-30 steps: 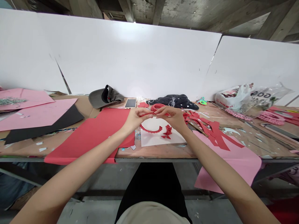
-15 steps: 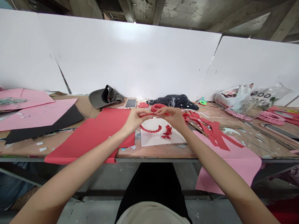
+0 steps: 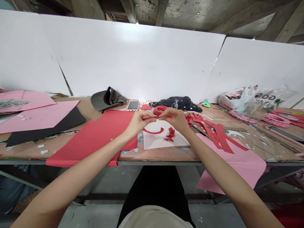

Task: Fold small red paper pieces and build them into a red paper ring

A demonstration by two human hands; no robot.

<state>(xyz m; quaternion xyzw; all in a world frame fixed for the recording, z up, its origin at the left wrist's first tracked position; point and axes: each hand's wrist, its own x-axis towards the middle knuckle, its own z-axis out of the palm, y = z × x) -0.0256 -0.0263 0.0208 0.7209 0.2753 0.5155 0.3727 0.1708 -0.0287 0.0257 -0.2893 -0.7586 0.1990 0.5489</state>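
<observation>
While the left hand (image 3: 139, 123) and the right hand (image 3: 175, 120) hold up a narrow strip of red paper (image 3: 152, 117) at the centre of the frame, their fingertips nearly meet. Each thumb and forefinger is clamped on the strip, with only a short span of paper showing between the two hands. The step in hand looks like shaping or folding this strip by finger pressure alone, as neither hand holds a tool. Working it further appears to call for a steady pinch on both sides and small, even turns of the fingers, since thin paper can easily crease in the wrong place.

The strip's long axis runs roughly left to right across the frame, almost level, with one end pointing into each hand. It is held above a white card (image 3: 154, 144) on the wooden tabletop (image 3: 128, 155). On that card lie a curved, notched red paper strip (image 3: 154, 131) and a small folded red paper star (image 3: 170, 134). Just beyond the hands sits a coil of red paper strip (image 3: 160, 110), with a smartphone (image 3: 133, 105) and a grey cap (image 3: 108, 98) to its left. A broad red sheet (image 3: 90, 136) lies left of the card, and cut red strips (image 3: 220, 138) lie partly on a pink sheet (image 3: 237, 167) at right.
</observation>
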